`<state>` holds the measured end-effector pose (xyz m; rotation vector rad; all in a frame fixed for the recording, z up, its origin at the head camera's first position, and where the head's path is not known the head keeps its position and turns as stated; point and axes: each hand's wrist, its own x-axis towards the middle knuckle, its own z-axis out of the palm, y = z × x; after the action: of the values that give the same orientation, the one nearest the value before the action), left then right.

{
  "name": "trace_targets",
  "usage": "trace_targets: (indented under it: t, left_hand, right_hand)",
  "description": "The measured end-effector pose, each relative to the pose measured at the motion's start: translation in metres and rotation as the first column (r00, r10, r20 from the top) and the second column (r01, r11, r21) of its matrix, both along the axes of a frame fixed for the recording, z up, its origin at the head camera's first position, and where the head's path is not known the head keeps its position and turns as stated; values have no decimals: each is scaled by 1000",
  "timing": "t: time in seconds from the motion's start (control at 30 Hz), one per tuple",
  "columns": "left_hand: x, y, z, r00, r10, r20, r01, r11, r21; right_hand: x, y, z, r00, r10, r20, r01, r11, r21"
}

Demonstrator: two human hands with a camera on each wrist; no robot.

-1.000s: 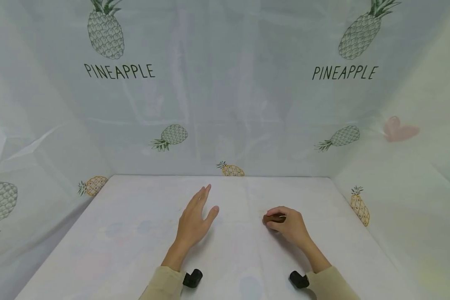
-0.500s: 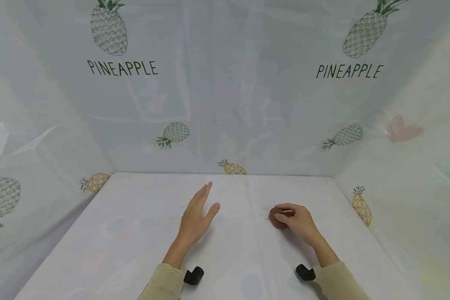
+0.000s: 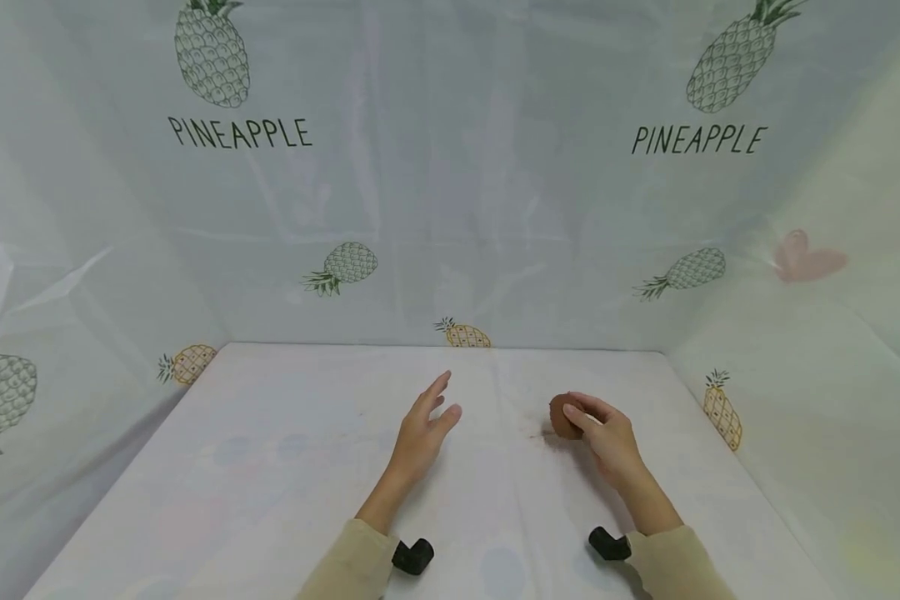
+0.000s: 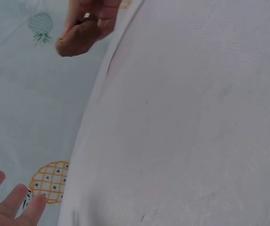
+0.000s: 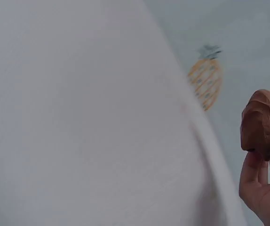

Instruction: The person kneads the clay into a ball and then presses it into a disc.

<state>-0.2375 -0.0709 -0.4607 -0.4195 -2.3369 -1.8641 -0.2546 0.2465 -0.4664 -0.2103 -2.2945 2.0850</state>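
Right hand (image 3: 607, 433) has lifted the brown lump (image 3: 565, 416), fingers pinching it; left hand (image 3: 425, 425) hovers, fingers loosely spread. Keep pinch firm.

The white cloth-covered tabletop (image 3: 270, 467) lies open to left, right and front of both hands. It is closed in at the back and both sides by pale pineapple-printed plastic sheeting (image 3: 495, 233). Between the left hand (image 3: 422, 427) and the right hand (image 3: 607, 437), which grips a small brown rounded lump (image 3: 562, 416), a bare gap is left.

The small brown rounded lump (image 3: 565, 416) is pinched in the fingers of the right hand (image 3: 607, 437), above the white table (image 3: 270, 467).
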Motion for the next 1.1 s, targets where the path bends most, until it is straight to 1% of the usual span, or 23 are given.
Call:
trace_targets:
  t: [0.03,0.1,0.17,0.23,0.4,0.53,0.7,0.77,0.83,0.93,1.03,1.1]
  left_hand:
    - [0,3,0,1000,-2,9,2,1000,13]
    - [0,7,-1,1000,4,26,-5,999,36]
    - [-1,11,-1,999,14,36,-16,998,62]
    - [-1,16,-1,999,27,41,-31,996,89]
    - [-4,22,0,998,51,41,-55,990,127]
    - [-7,24,6,996,66,56,-75,982,174]
    - [-13,25,11,994,71,78,-91,953,290]
    - [-15,24,12,994,73,84,-96,944,316]
    - [-16,24,12,993,73,89,-98,940,328]
    - [-17,23,13,994,65,88,-90,942,322]
    - [-18,23,13,996,40,77,-63,943,327]
    - [-18,23,13,998,19,68,-41,939,342]
  right_hand:
    - [0,0,3,1000,1,-18,-1,1000,-30]
    - [0,-2,12,998,20,-56,-23,998,-59]
    - [2,-7,22,995,48,-89,-50,998,-30]
    - [5,-13,30,992,74,-104,-75,997,-3]
    - [9,-34,42,985,115,-130,-118,993,-16]
    - [11,-50,46,981,132,-142,-139,990,-39]
    - [12,-71,47,979,137,-152,-149,987,-68]
    - [12,-79,46,978,139,-157,-151,986,-67]
    - [11,-87,45,976,145,-162,-158,985,-68]
    - [10,-99,44,973,156,-169,-169,983,-69]
    - [10,-110,43,970,169,-175,-185,979,-82]
    - [10,-115,43,968,174,-179,-192,977,-91]
